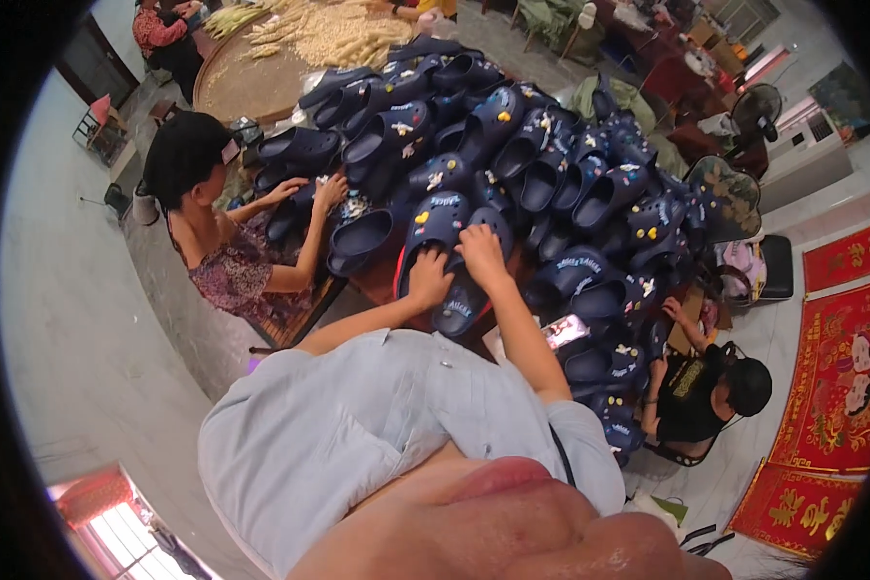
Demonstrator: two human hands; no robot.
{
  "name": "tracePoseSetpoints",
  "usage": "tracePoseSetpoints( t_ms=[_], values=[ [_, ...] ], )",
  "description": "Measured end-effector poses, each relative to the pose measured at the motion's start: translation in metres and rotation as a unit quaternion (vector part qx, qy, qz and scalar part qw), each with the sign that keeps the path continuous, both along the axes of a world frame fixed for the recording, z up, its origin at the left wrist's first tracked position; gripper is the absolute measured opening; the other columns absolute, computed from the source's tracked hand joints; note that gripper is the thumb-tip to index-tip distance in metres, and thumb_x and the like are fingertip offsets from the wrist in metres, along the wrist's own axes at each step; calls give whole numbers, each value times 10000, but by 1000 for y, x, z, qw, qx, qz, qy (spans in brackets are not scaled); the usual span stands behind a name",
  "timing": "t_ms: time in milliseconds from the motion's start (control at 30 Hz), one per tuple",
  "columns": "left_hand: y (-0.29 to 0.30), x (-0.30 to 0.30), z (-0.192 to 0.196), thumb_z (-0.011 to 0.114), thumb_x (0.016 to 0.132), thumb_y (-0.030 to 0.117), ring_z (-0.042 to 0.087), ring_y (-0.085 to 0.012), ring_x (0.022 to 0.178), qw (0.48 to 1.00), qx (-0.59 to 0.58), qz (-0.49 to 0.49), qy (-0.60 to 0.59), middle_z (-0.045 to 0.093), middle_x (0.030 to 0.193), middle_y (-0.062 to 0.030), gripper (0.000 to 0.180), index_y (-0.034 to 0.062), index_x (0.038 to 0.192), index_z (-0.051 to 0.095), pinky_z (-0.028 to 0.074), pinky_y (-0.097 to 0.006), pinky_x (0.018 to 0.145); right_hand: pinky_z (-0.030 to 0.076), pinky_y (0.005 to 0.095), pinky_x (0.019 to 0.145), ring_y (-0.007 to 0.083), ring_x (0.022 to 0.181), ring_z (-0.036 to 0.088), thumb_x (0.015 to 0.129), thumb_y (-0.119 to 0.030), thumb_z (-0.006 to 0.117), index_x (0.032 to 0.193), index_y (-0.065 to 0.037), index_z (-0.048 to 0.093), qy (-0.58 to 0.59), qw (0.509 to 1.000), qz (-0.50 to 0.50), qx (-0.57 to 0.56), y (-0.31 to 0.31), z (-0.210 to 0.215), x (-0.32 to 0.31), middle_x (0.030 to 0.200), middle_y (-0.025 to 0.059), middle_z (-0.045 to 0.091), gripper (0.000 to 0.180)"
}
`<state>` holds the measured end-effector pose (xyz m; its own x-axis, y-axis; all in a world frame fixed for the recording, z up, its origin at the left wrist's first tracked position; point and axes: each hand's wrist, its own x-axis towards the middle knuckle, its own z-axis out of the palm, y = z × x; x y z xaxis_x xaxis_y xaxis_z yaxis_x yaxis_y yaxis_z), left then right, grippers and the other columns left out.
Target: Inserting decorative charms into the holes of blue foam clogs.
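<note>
Clog [437,215], navy with a yellow charm, is sitting at the near edge of the pile, right in front of the person's chest, toe pointing away. Left hand [431,278] is working at its foot opening, fingers bent and dipping inside; can't tell if they're clamping the rim. Right hand [481,253] is resting over a second clog [495,224] just beside it, fingers curling down onto it; grip unclear too. Pile [541,164] of matching navy clogs, many with charms, is spreading beyond and to the right. Phone [566,332] with a lit screen is lying right of the right forearm. Co-worker at left [213,213] is reaching both hands to the clogs; co-worker at right [691,396], in a black top and cap, is sitting by the pile. Farther back, a round tray [227,77] is holding cobs and kernels. Red posters [841,377] are hanging at far right.
</note>
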<state>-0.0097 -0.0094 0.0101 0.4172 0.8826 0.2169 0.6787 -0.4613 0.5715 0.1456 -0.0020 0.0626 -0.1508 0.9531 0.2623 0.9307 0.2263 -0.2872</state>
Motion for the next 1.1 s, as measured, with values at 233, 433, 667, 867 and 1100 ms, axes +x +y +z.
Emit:
tracePoseSetpoints(
  t_ms=[233,433,667,867,1100],
  values=[
    [3,4,-4,694,740,193,480,-404,1209,1000,-1,7,0,519,1314,-163,475,13,1168,593,495,-478,942,426,415,797,326,922,543,782,-74,709,907,-62,575,117,989,-8,92,-10,6,-7,911,123,591,184],
    [5,6,-7,691,743,198,494,-411,1189,1000,-6,5,-3,534,1292,-181,485,3,1175,591,502,-477,929,433,394,727,285,856,577,771,-91,690,933,-50,617,94,977,62,182,-62,12,-11,920,99,603,182],
    [6,4,-2,693,747,200,492,-434,1185,1000,-11,-6,8,526,1304,-193,515,-4,1205,577,501,-480,930,448,369,744,266,879,584,796,-97,585,989,-42,629,40,988,99,112,-96,-22,-10,945,97,598,206],
    [6,3,-4,700,738,185,481,-444,1196,1000,0,-5,-2,515,1309,-206,525,-4,1211,571,498,-488,934,474,426,833,329,978,594,777,-22,690,1046,-16,650,153,970,8,187,-56,12,-15,1047,139,615,272],
    [6,5,6,681,754,180,481,-443,1191,999,-28,-21,9,530,1275,-212,510,-8,1215,569,497,-488,931,463,434,944,390,1075,583,933,-182,583,1132,1,647,142,988,-33,-52,14,6,-18,1184,196,614,278]
  ],
)
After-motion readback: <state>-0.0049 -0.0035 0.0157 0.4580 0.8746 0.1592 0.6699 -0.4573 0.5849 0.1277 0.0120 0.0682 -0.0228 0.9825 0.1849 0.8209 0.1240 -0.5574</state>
